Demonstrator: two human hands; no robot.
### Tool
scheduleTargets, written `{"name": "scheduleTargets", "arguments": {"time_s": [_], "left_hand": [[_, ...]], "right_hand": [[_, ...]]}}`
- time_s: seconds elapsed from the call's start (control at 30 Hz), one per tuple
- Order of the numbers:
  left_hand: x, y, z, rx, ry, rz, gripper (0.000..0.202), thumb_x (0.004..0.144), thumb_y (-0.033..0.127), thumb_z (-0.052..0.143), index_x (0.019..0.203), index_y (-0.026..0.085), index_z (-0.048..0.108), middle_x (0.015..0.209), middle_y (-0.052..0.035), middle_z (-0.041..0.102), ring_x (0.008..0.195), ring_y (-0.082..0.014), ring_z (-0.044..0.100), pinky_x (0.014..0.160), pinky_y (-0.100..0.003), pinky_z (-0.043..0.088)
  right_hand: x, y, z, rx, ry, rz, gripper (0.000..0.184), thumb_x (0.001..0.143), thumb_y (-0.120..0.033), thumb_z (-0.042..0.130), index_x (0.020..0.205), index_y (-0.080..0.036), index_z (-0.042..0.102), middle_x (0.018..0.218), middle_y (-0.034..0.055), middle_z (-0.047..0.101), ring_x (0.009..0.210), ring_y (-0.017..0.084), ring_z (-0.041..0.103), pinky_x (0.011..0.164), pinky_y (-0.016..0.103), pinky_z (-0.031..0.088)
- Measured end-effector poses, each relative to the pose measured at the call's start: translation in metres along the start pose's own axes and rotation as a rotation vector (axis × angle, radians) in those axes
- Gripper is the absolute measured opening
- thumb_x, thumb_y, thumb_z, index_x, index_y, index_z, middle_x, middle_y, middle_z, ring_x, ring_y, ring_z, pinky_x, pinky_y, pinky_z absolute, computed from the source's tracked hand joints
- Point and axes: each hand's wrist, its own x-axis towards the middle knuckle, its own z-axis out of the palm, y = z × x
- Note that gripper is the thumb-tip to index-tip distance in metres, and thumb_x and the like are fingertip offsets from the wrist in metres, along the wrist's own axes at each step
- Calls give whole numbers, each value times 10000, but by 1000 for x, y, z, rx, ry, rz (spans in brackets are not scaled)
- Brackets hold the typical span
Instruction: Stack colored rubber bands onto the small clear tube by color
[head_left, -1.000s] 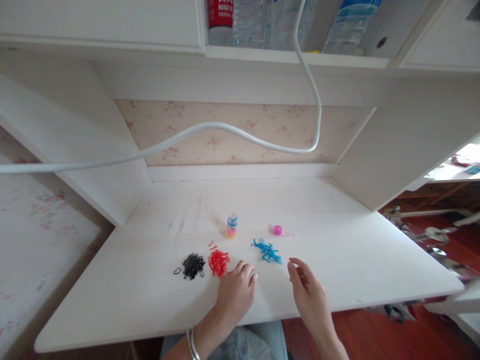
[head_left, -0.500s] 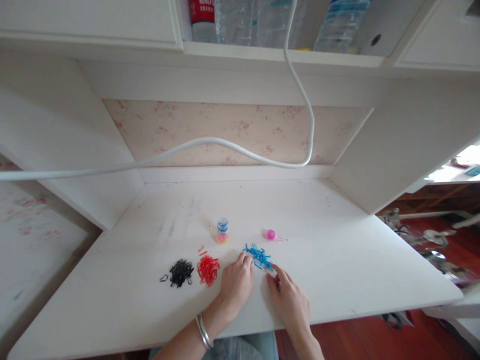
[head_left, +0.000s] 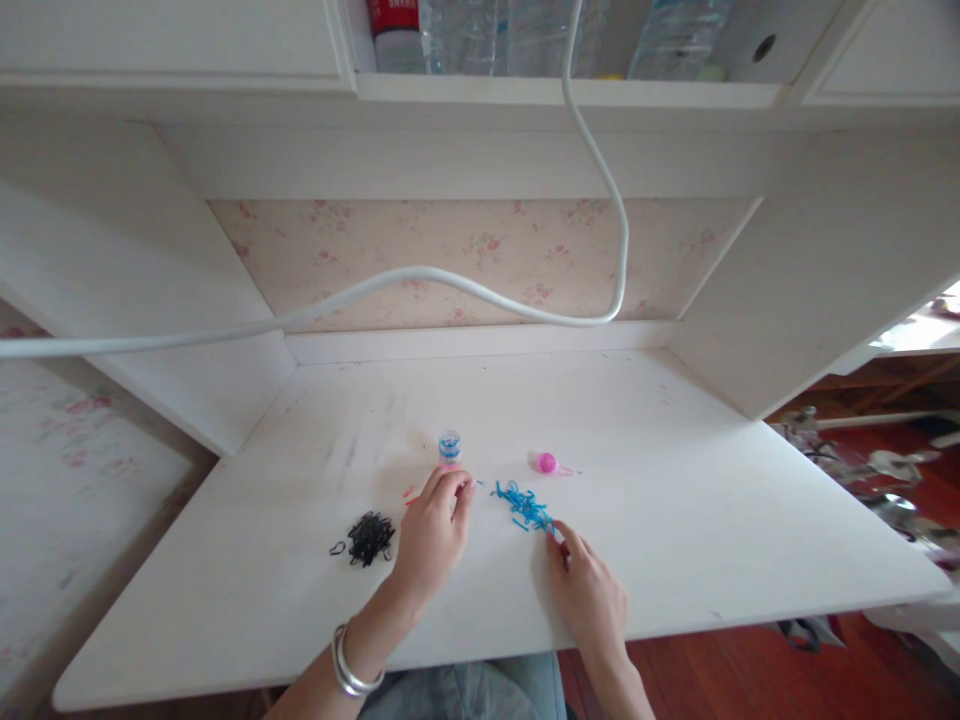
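Note:
My left hand (head_left: 436,532) is closed in a pinch beside a small clear container (head_left: 449,447) with blue and pink in it. A bit of blue rubber band (head_left: 480,484) sticks out from its fingertips. My right hand (head_left: 589,585) has thumb and index together at the near right edge of a pile of blue rubber bands (head_left: 527,507), on a blue band there. Left of my left hand lies a pile of black rubber bands (head_left: 370,538). Some stray red rubber bands (head_left: 409,492) show past the left hand, which hides the rest of the red pile.
A pink ball-shaped item (head_left: 547,463) with a thin tail lies behind the blue pile on the white desk (head_left: 720,520). A white cable (head_left: 420,273) hangs across the view. Plastic bottles (head_left: 461,35) stand in the shelf above.
My left hand has moved from the blue pile up and left to the clear container, carrying a blue rubber band and covering the red pile. My right hand stays by the blue pile.

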Motion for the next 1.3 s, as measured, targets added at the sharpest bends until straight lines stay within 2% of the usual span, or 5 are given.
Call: {"name": "scheduleTargets", "arguments": {"time_s": [0.13, 0.3, 0.53, 0.83, 1.3], "left_hand": [[22, -1, -20, -36, 82, -9, 192, 927, 317, 428, 958, 209, 584, 909, -24, 601, 750, -123, 588, 694, -243, 456], [38, -8, -29, -3, 154, -18, 189, 912, 336, 457, 915, 204, 591, 880, -14, 596, 702, -113, 567, 689, -243, 443], [44, -18, -30, 37, 167, -42, 203, 908, 346, 455, 924, 211, 606, 870, -11, 605, 720, -126, 571, 702, -251, 440], [47, -20, -29, 84, 157, -36, 219, 911, 343, 440, 947, 205, 605, 894, -17, 611, 638, -107, 544, 680, -251, 435], [53, -24, -24, 181, 124, -38, 192, 900, 300, 460, 924, 213, 629, 884, -12, 621, 699, -114, 579, 694, -237, 432]], "right_hand": [[-1, 1, 2, -9, 9, 0, 361, 947, -422, 285, 1185, -339, 542, 1117, -11, 660, 846, 203, 660, 613, 280, 406], [-1, 3, 5, 12, 9, 3, 323, 950, -398, 292, 1135, -350, 553, 1121, -32, 655, 835, 186, 656, 595, 264, 386], [0, 3, 5, 12, 26, -3, 306, 950, -381, 312, 1111, -330, 567, 1108, -23, 658, 843, 174, 649, 595, 253, 372], [-1, 3, 3, 9, 14, -9, 330, 951, -364, 301, 1136, -317, 569, 1133, 1, 649, 842, 173, 650, 608, 258, 384], [-3, 5, 5, 99, 87, -11, 330, 945, -388, 308, 1070, -286, 595, 1050, 5, 671, 816, 173, 645, 618, 254, 386]]}}
